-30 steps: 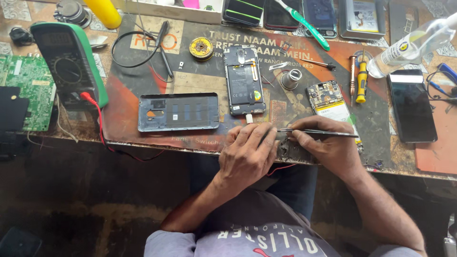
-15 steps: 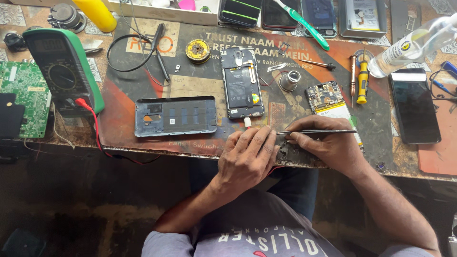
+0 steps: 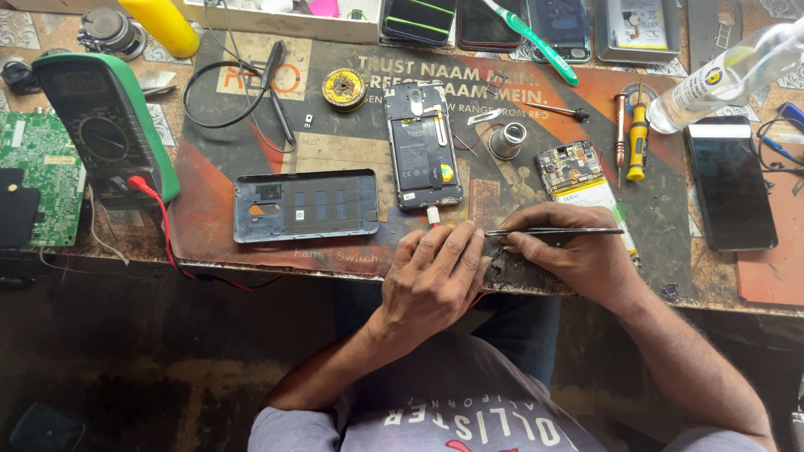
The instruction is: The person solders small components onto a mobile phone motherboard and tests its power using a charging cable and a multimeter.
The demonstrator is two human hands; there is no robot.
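Head view is showing 2 hands meeting at the near edge of the work mat (image 3: 251, 243). Right hand (image 3: 578, 255) is gripping thin metal tweezers (image 3: 553, 232), tips pointing left toward the left hand (image 3: 435, 276), which is pressing down, fingers curled, over something hidden. Just beyond them an opened phone (image 3: 423, 146) is lying beside a detached back cover (image 3: 306, 205).

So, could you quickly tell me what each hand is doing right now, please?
Left hand: curled, pressing on something hidden beneath it.
Right hand: closed on tweezers.
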